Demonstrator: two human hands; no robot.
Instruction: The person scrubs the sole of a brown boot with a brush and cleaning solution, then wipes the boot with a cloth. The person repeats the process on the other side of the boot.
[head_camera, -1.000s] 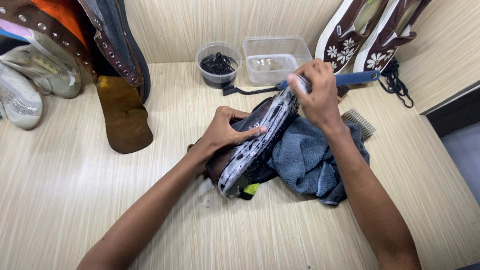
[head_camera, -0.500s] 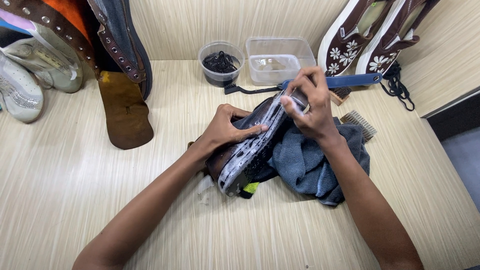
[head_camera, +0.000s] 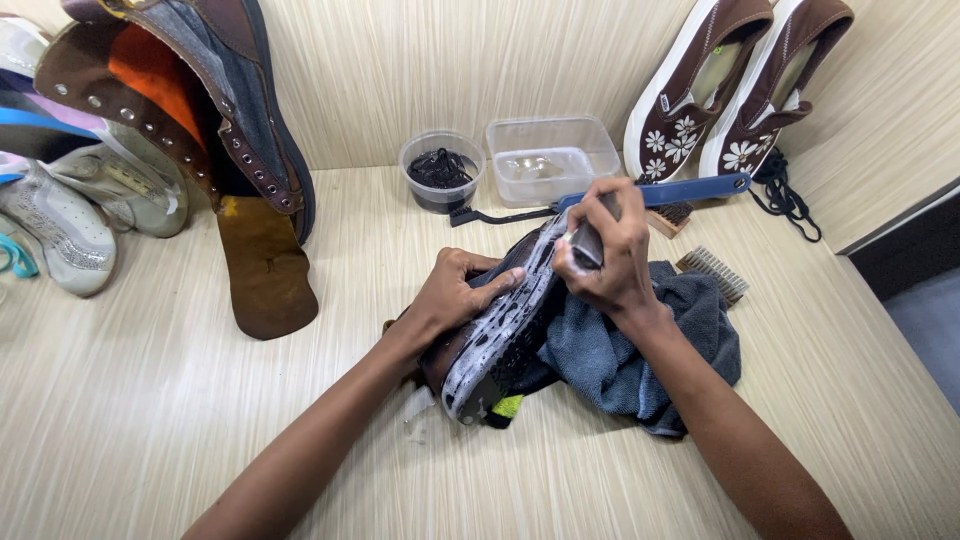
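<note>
Head view, and I see both hands busy at the centre of the frame. My left hand (head_camera: 462, 292) is clamped on the side of a dark shoe (head_camera: 500, 335) that lies tipped on its edge, its sole turned up and covered in white soapy foam. My right hand (head_camera: 608, 255) is closed around a small brush (head_camera: 585, 243), pressed against the sole near the upper end of the shoe; most of the brush is hidden in my grip. The shoe rests partly on a crumpled grey-blue cloth (head_camera: 640, 350), which spreads to the right of centre on the pale wood-grain counter (head_camera: 150, 420).

Just above my right hand lies a blue-handled brush (head_camera: 690, 188), and beside it a thin black brush (head_camera: 495, 214). Behind these stand a round tub (head_camera: 441, 171) with something dark in it and a clear rectangular tub (head_camera: 552, 160). At the upper right a pair of brown slip-on shoes (head_camera: 735, 85) with white flowers leans against the wall, with black laces (head_camera: 785, 195) just beside them. A brown insole (head_camera: 265, 270) lies left of centre, below a brown and blue boot (head_camera: 200, 110) at the upper left. Pale sneakers (head_camera: 70, 215) sit at the left edge.
</note>
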